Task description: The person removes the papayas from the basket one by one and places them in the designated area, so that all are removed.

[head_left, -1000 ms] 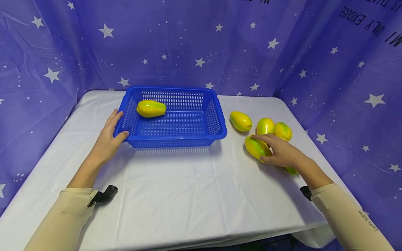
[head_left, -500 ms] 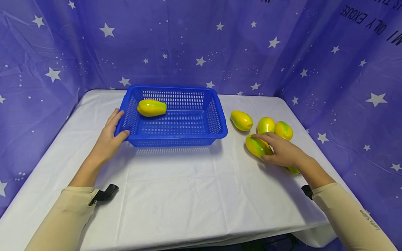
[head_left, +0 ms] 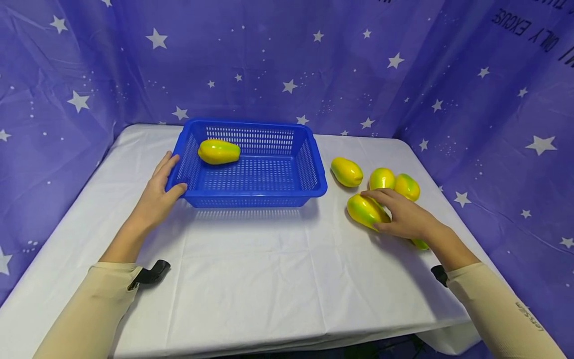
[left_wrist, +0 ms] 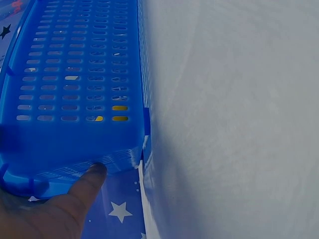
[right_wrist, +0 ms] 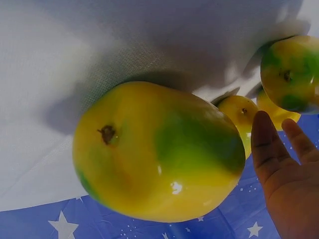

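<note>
At the left end of the blue plastic basket [head_left: 246, 194], my left hand [head_left: 154, 197] holds the rim, thumb at the near corner; a finger lies against the outer wall in the left wrist view. One yellow papaya [head_left: 219, 151] lies inside the basket. My right hand [head_left: 405, 215] is at the right side of a yellow-green papaya [head_left: 365, 210] on the table, fingertips over its top edge and thumb near its front. In the right wrist view those fingers [right_wrist: 264, 142] look straight and not wrapped round a fruit. Another papaya [head_left: 420, 244] is partly hidden under this hand.
Three more papayas lie on the white-covered table [head_left: 251, 289] behind the right hand: one near the basket [head_left: 347, 172], one farther right [head_left: 382, 179] and one beside it [head_left: 407, 187]. Purple star-patterned curtains [head_left: 260, 60] close off the back and sides.
The papaya at my right fingertips has turned and shifted slightly left, showing more of itself. The left hand keeps its place on the basket. The whole head view has shifted a little.
</note>
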A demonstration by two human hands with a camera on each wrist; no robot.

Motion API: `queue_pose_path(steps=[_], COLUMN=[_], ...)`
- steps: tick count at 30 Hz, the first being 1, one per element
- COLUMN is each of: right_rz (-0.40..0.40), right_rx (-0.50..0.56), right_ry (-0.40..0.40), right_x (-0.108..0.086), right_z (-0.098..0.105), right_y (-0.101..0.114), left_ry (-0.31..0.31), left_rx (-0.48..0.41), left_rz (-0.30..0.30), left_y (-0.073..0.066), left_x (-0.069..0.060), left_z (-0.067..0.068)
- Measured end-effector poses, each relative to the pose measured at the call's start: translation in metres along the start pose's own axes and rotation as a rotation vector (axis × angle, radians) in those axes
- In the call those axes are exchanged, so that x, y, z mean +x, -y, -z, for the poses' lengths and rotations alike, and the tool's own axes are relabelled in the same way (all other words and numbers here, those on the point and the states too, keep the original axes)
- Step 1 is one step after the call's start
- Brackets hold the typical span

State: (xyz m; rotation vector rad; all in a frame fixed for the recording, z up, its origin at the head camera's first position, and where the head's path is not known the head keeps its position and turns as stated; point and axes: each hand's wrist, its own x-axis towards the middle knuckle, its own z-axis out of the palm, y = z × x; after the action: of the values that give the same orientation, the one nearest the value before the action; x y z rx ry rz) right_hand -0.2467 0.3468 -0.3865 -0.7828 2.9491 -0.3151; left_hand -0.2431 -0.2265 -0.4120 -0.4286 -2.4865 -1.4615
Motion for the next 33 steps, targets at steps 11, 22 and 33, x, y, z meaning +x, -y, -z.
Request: queue_pose_path(steps=[11,22,33], right_rz=[-0.011,0.08,0.124], right_rx=[-0.001,0.04,0.053], right_ry=[0.012,-0.095,-0.196], right_x=[-0.001,-0.004,0.006], right_z=[-0.001,0.027,0.067], right_y=[0.003,0.006,0.008], left_ry=[-0.002,-0.001,0.007], left_rx=[0.002,-0.011,-0.023], left_rz=[-0.005,0.002,0.01], left_y=[0.004,0.003,0.002], left_x=[0.003,0.002,0.001], left_z=[0.0,-0.001,0.0])
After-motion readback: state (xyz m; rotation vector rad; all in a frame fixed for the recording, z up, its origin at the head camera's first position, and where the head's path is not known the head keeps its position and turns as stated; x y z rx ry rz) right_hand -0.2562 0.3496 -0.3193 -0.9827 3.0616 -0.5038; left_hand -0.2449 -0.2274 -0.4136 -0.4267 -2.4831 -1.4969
